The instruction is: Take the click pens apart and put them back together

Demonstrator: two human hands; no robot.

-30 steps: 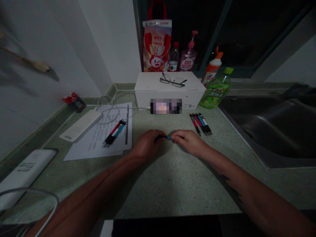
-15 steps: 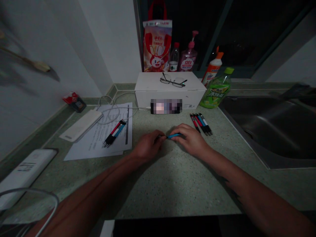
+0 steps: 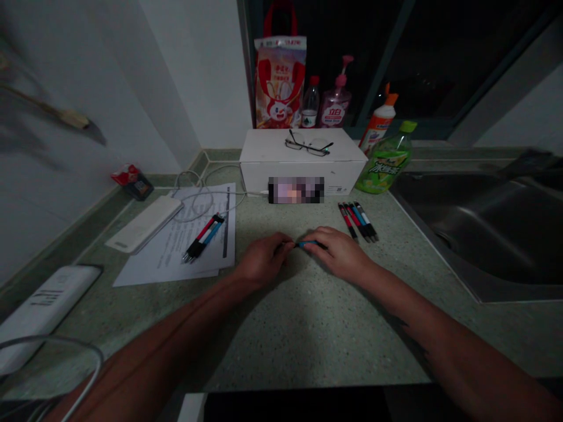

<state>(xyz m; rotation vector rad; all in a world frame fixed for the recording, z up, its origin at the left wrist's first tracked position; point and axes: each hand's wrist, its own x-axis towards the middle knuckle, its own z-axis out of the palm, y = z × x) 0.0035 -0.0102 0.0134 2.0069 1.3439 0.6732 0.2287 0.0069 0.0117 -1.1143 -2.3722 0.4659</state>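
Between my two hands, low over the counter, is a blue and black pen (image 3: 307,242). My left hand (image 3: 265,255) pinches its dark end with thumb and fingers. My right hand (image 3: 338,249) has its fingers closed round the blue barrel, covering part of it. Several pens (image 3: 358,221), red, blue and white with black grips, lie side by side just beyond my right hand. To the left, another group of pens (image 3: 204,237) rests on printed paper sheets (image 3: 171,269).
A white box (image 3: 303,167) with eyeglasses (image 3: 309,146) on top stands at the back, a phone (image 3: 295,190) leaning on its front. Bottles, including a green one (image 3: 385,161), stand beside and behind it. On the right is a sink (image 3: 484,228); a power bank (image 3: 145,224) and power strip (image 3: 48,310) lie left.
My right hand has shifted slightly, its fingers lying flatter and further over the pen, so less blue shows. The left hand keeps its pinch almost in place.
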